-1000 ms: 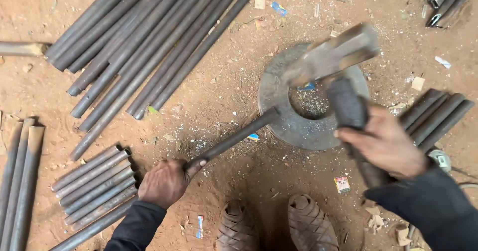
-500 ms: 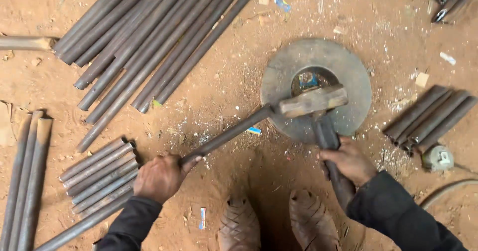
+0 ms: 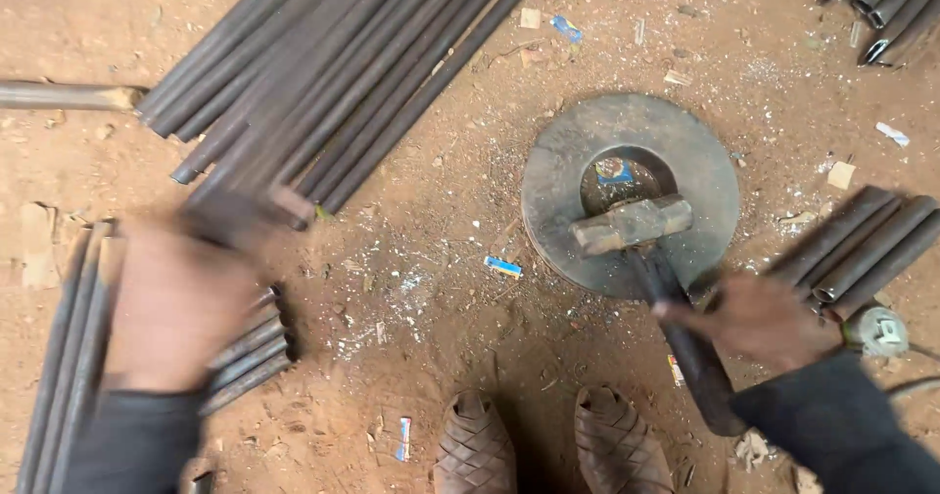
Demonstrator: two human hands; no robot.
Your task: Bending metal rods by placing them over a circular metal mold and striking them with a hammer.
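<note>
Head view: right hand (image 3: 759, 318) is closed round the dark handle of a sledgehammer (image 3: 632, 225), whose head rests on the near rim of a round steel disc (image 3: 558, 176) on the dirt floor; the handle runs from the disc back towards the person's right. Left hand (image 3: 176, 303), blurred, lies well apart at the left over short pipes (image 3: 250, 352); its grip cannot be judged.
</note>
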